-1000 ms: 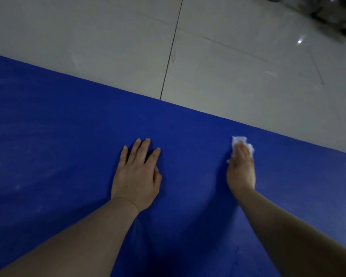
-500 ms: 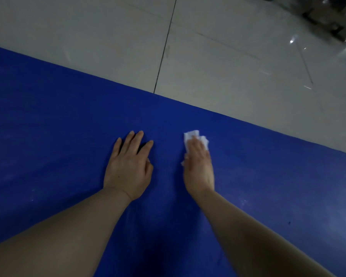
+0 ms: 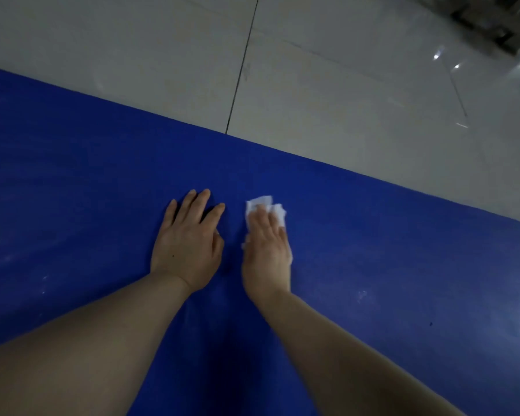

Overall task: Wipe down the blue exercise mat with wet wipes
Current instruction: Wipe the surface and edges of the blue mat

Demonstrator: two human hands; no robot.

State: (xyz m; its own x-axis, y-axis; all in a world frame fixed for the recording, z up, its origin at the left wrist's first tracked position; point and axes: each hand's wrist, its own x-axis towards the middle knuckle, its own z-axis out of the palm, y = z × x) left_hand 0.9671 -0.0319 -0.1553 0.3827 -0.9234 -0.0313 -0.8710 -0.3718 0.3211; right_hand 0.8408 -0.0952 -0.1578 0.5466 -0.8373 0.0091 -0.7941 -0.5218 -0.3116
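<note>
The blue exercise mat (image 3: 72, 205) fills the lower part of the head view and runs diagonally across the floor. My left hand (image 3: 189, 241) lies flat on it with fingers straight and slightly spread. Just to its right, my right hand (image 3: 267, 247) presses a crumpled white wet wipe (image 3: 263, 204) onto the mat with straight fingers. Most of the wipe is hidden under the palm; its white edges stick out past the fingertips and at both sides. A narrow strip of mat separates the two hands.
Grey floor tiles (image 3: 342, 100) with a dark joint lie beyond the mat's far edge. Dark blurred objects (image 3: 493, 22) sit at the top right corner. Pale scuffs and specks (image 3: 362, 294) mark the mat to the right of my right forearm.
My right hand has slid the wipe leftward across the mat, from well to the right until it is close beside my left hand. The left hand has stayed flat in place.
</note>
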